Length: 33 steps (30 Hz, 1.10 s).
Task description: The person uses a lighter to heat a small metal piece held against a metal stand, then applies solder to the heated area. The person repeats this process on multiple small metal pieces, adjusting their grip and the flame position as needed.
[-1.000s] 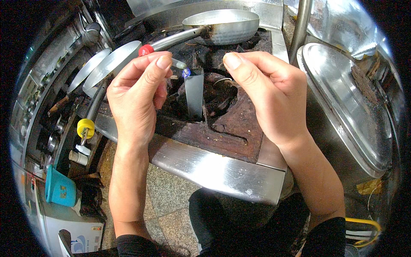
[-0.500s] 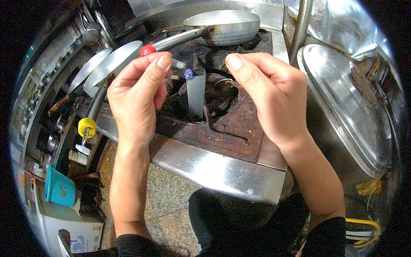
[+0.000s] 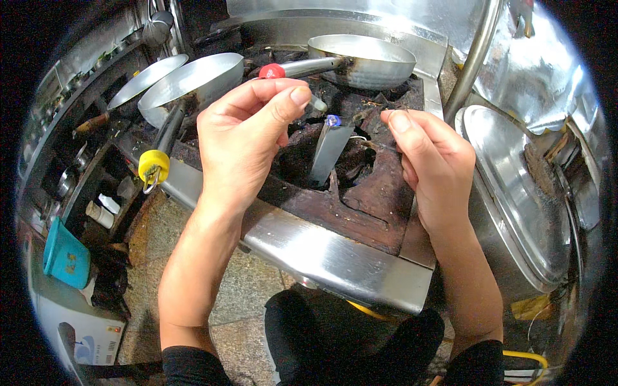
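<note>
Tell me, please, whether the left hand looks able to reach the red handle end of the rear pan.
Probably yes: the red handle end shows just beyond the left hand, with nothing visible between them, though one view leaves the depth uncertain.

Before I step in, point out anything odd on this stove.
The stove top looks rust-brown and crusted, unlike its shiny steel front edge. A flat grey strip slants up over the burner opening, a small blue piece at its top; its purpose is unclear.
</note>
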Motion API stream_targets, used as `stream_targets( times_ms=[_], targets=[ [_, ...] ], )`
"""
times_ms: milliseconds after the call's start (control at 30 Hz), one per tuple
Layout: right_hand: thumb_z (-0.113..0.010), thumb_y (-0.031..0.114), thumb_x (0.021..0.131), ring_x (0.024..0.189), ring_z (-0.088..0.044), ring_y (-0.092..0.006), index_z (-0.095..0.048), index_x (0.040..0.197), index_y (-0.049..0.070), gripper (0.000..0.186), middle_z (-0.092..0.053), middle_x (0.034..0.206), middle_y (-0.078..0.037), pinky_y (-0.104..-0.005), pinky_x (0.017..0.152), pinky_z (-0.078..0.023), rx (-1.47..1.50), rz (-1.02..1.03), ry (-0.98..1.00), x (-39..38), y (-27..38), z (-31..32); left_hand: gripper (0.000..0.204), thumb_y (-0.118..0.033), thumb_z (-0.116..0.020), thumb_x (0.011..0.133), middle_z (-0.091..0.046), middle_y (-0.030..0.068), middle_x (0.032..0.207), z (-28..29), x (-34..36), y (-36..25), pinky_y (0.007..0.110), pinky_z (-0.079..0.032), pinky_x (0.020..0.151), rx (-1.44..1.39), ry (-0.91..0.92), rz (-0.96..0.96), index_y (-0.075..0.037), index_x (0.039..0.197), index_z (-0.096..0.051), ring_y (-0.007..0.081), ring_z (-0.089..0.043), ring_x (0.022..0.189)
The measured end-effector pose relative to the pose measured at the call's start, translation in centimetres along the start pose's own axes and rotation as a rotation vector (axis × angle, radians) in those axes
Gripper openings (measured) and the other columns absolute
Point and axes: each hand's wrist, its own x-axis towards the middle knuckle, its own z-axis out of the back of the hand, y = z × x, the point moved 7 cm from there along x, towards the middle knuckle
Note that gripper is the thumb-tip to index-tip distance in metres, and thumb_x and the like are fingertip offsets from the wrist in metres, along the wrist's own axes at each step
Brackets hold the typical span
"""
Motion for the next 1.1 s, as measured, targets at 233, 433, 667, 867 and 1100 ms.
stream_targets(
  times_ms=[233,433,667,867,1100],
  targets=[
    [-0.071,0.017,0.093,0.063,-0.047,-0.0012,-0.072,0.097,-0.002,0.02,-0.059,0.074,0.006,-0.0184,0.056,-0.036,0.031,0.028,-0.033,0.0,-0.1,0.4,0.021,-0.02,-0.079,0.088,-0.07,-0.0013,0.082,0.3,-0.2,0.0,0.017,-0.042,0.054,-0.023,-0.011,-0.005,-0.003,0.101,-0.075,0.0018,-0.055,0.063],
    [-0.068,0.018,0.095,0.056,-0.046,-0.0024,-0.072,0.101,-0.001,0.02,-0.058,0.071,0.004,-0.019,0.05,-0.034,-0.002,-0.073,-0.012,0.0,-0.4,0.1,0.017,-0.019,-0.079,0.089,-0.07,-0.003,0.082,0.8,-0.4,-0.1,0.016,-0.041,0.054,-0.007,-0.038,-0.019,-0.005,0.098,-0.075,0.0006,-0.054,0.064],
    [-0.062,0.013,0.095,0.054,-0.045,-0.0035,-0.07,0.106,0.0,0.018,-0.055,0.069,0.003,-0.019,0.048,-0.032,0.049,-0.167,-0.005,0.0,-1.5,-0.4,0.015,-0.018,-0.078,0.089,-0.07,-0.0035,0.083,1.1,-0.7,-0.2,0.016,-0.042,0.056,-0.023,-0.067,-0.036,-0.005,0.097,-0.075,0.0002,-0.056,0.069],
    [-0.062,0.01,0.094,0.054,-0.04,-0.0017,-0.069,0.101,0.001,0.014,-0.052,0.068,0.006,-0.0193,0.047,-0.03,-0.058,-0.081,0.022,0.3,-1.4,0.0,0.016,-0.018,-0.077,0.09,-0.069,-0.0023,0.083,1.1,-0.8,-0.3,0.017,-0.041,0.054,-0.025,-0.072,-0.044,-0.005,0.099,-0.074,0.0009,-0.055,0.066],
    [-0.063,0.01,0.094,0.065,-0.05,-0.0032,-0.071,0.098,0.0,0.013,-0.059,0.075,0.003,-0.0203,0.058,-0.038,-0.039,-0.058,0.021,0.2,-1.3,0.0,0.019,-0.019,-0.075,0.09,-0.067,-0.0003,0.081,0.7,-0.9,-0.6,0.017,-0.034,0.046,-0.024,-0.041,-0.089,-0.004,0.102,-0.073,0.0023,-0.051,0.057]
  ],
)
